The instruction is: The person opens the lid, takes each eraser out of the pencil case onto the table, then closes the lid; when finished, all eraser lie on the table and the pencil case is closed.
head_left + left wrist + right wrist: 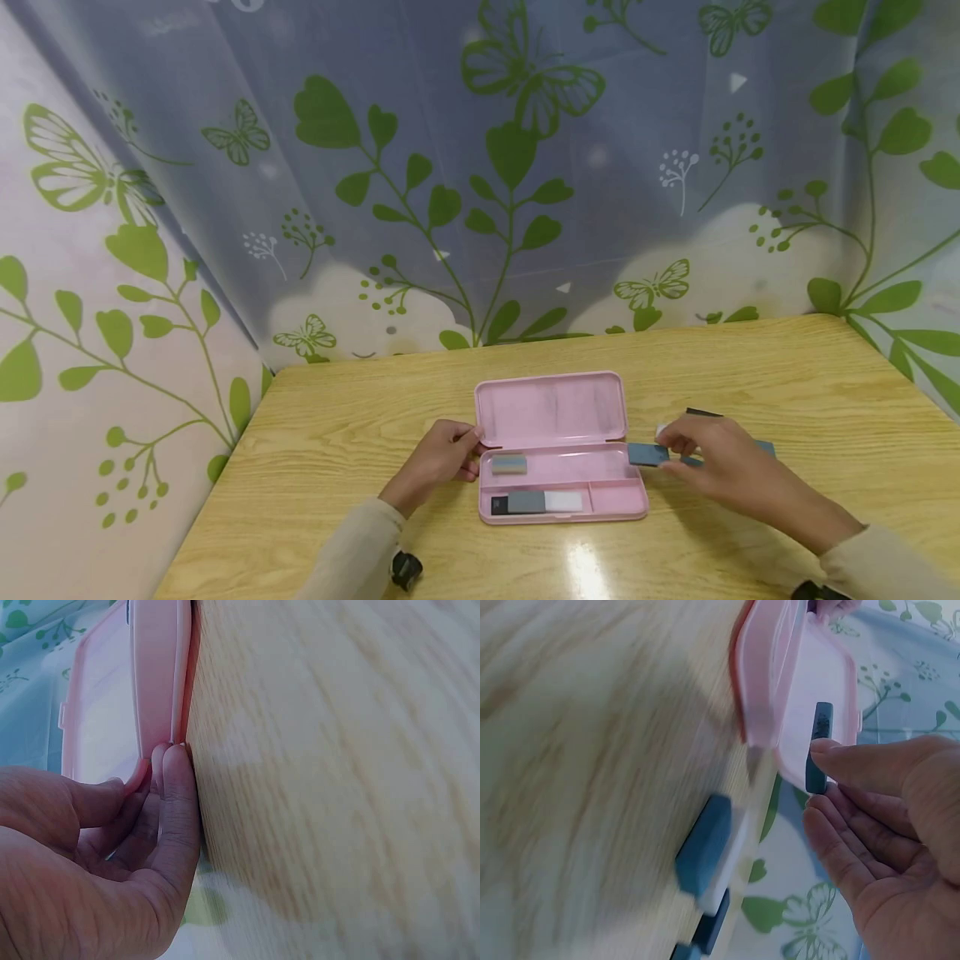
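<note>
A pink pencil case (562, 520) lies on the table with its lid (551, 408) raised toward the back. My left hand (444, 454) grips the case's left side near the hinge, thumb on the lid edge. Between thumb and fingertips, my right hand (731, 457) pinches a slim blue eraser (820, 748), held near the case's right end. In the rear compartment sits a grey-blue eraser (509, 464). The front one holds a black block (499, 505), a grey block (527, 502) and a white block (562, 501) in a row.
Beside the case, partly hidden by my right hand, lie several loose blocks: a blue one (705, 844), a white one (724, 866) and a dark one (710, 924) among them. A patterned curtain (420, 250) hangs behind the wooden table (337, 400).
</note>
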`<state>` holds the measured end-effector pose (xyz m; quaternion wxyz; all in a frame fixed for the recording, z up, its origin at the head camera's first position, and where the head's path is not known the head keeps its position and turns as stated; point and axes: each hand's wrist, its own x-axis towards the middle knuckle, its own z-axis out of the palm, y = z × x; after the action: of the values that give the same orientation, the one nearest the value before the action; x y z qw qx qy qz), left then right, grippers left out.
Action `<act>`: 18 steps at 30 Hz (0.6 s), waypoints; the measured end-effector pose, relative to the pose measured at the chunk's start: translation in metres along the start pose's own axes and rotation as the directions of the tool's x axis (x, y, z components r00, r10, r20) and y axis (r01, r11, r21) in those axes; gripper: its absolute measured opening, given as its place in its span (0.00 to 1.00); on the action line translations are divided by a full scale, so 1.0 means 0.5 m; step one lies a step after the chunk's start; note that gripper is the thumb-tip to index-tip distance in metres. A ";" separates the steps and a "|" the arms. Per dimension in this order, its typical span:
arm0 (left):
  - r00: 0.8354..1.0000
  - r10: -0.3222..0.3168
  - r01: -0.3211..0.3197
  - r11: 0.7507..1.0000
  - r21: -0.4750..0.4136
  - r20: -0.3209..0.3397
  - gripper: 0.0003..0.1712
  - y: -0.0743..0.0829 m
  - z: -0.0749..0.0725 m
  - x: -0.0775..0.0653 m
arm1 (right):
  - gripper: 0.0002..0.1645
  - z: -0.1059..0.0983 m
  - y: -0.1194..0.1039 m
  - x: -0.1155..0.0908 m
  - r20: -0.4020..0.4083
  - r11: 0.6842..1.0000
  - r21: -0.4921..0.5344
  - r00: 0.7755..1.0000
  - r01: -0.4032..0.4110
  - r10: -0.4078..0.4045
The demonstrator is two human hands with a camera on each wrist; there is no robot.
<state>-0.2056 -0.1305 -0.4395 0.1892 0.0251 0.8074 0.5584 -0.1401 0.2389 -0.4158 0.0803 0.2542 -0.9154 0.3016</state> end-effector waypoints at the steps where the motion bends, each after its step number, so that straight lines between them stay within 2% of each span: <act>1: 1.000 0.000 0.000 1.000 -0.004 0.000 0.18 0.000 0.000 0.000 | 0.15 -0.002 0.004 -0.004 -0.002 1.000 -0.006 1.000 -0.005 0.005; 7: 1.000 -0.006 0.006 1.000 -0.005 -0.006 0.18 0.001 0.001 -0.002 | 0.16 -0.015 0.030 -0.029 -0.039 0.997 -0.075 0.999 -0.021 0.018; 18: 1.000 -0.005 0.005 1.000 -0.001 -0.010 0.18 0.001 0.001 -0.003 | 0.17 -0.036 0.077 -0.070 -0.082 0.995 -0.098 0.997 -0.023 0.015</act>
<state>-0.2040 -0.1302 -0.4385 0.1867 0.0201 0.8080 0.5584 -0.1300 0.2905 -0.4316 0.1272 0.2288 -0.9275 0.2667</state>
